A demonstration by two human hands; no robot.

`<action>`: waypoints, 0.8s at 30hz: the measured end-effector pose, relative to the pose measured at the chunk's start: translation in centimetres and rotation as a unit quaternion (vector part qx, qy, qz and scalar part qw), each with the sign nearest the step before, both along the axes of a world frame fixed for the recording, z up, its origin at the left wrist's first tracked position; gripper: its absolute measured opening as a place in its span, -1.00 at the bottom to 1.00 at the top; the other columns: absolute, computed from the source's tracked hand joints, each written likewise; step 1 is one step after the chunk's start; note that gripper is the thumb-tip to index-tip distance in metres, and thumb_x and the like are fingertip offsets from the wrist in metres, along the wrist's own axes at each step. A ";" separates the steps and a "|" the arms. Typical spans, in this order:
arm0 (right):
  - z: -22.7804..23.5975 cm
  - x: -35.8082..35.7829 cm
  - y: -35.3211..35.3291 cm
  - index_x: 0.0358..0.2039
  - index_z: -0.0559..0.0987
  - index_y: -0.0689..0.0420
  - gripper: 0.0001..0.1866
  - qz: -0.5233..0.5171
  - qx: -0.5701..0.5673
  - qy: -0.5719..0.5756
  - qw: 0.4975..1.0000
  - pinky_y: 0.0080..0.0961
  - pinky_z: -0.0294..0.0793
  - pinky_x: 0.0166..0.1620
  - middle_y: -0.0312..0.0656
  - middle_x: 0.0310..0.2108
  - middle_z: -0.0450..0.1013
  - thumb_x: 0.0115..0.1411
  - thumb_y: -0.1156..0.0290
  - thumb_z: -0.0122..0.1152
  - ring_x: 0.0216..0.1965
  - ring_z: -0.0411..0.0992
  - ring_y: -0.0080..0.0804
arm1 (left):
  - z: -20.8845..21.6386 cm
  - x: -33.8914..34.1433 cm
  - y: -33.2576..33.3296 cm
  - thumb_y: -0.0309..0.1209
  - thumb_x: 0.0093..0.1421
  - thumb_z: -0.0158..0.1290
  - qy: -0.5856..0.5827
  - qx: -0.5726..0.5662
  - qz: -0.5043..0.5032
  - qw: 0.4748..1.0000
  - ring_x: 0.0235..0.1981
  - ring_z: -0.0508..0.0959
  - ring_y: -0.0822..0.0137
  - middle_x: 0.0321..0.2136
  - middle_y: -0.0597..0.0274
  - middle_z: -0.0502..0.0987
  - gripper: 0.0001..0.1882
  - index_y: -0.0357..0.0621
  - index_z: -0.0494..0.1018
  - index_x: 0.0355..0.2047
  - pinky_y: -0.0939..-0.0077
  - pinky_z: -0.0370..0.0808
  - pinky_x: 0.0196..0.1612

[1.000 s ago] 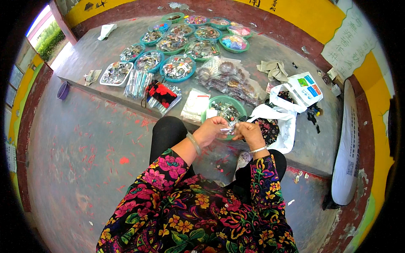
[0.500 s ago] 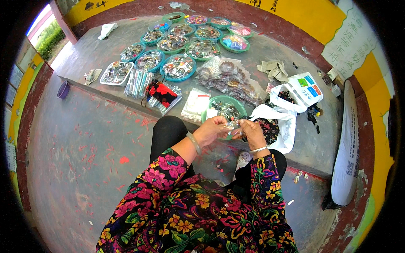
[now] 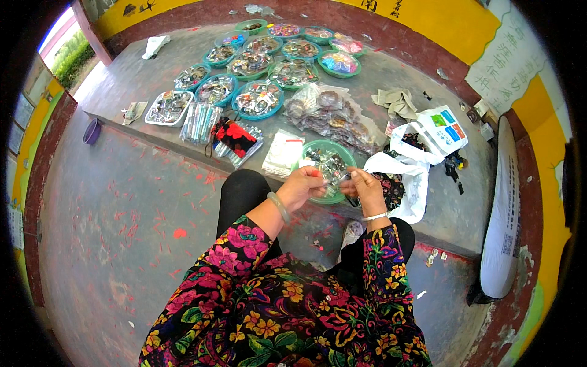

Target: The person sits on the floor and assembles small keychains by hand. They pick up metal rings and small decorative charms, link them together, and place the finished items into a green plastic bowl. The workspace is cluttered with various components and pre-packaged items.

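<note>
My left hand [image 3: 298,188] is closed in a pinch at the near rim of a green basket [image 3: 315,199], which holds many small packets. A small clear plastic bag [image 3: 334,182] stretches from its fingertips toward my right hand [image 3: 369,191]. The fingers of my right hand are also pinched together on the bag's other side; the contents are too small and blurred to make out. Left of the basket lies a stack of flat clear bags [image 3: 284,153]. To the right, a white plastic bag [image 3: 416,194] stands open with dark patterned items [image 3: 391,186] inside.
Several round baskets of small goods [image 3: 258,99] crowd the raised ledge, with a white tray [image 3: 169,107] at their left. Bagged brown items [image 3: 333,113] lie behind the green basket. A red and black pouch [image 3: 235,137] rests near the ledge's edge. A purple bowl [image 3: 91,131] sits on the floor.
My hands have drawn slightly apart over the green basket, with the small clear bag between them. More of the basket's contents shows now. Everything around stays in place.
</note>
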State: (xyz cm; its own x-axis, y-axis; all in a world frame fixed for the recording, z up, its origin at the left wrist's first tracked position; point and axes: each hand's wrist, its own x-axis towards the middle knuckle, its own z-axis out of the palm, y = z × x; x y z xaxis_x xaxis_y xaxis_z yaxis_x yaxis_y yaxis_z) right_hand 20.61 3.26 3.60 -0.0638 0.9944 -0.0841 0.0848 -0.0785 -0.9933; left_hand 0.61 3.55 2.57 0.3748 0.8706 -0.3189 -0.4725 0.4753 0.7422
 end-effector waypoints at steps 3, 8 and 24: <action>0.5 -1.1 -0.5 -0.15 0.42 0.17 -0.64 -0.066 0.260 -0.282 0.921 -0.45 0.40 -0.41 -0.11 -0.50 0.45 0.02 0.37 0.15 -0.49 0.44 -0.30 | -0.9 -0.3 0.5 -0.55 -0.01 0.06 0.101 0.049 0.022 0.993 -0.57 0.47 0.47 -0.58 0.27 0.47 -0.93 -0.17 0.38 -0.50 0.67 0.39 -0.53; 1.9 -2.6 -2.0 -0.18 0.43 0.10 -0.66 0.106 0.383 -0.419 0.816 -0.32 0.32 -0.38 -0.17 -0.59 0.38 -0.05 0.45 0.08 -0.51 0.37 -0.18 | -1.1 0.8 0.0 -0.49 -0.09 0.08 0.476 0.263 0.012 0.839 -0.53 0.50 0.29 -0.61 0.13 0.48 -0.90 -0.22 0.40 -0.54 0.49 0.41 -0.47; 1.2 -3.9 -3.1 -0.42 0.45 0.07 -0.87 0.136 0.372 -0.450 0.801 -0.34 0.34 -0.50 -0.18 -0.69 0.37 -0.04 0.40 0.04 -0.61 0.39 -0.23 | -2.7 1.1 -0.3 -0.45 -0.11 0.06 0.513 0.294 -0.034 0.806 -0.52 0.48 0.07 -0.58 -0.03 0.47 -0.88 -0.25 0.40 -0.54 0.34 0.39 -0.46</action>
State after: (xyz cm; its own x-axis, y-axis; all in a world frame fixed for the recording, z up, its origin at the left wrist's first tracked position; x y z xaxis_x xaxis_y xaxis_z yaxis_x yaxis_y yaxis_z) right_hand 16.69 0.16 4.79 -0.5327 0.7498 0.3926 0.7052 0.6497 -0.2839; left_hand 1.72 3.25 -0.17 0.2294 0.9728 -0.0323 0.5461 -0.1012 0.8316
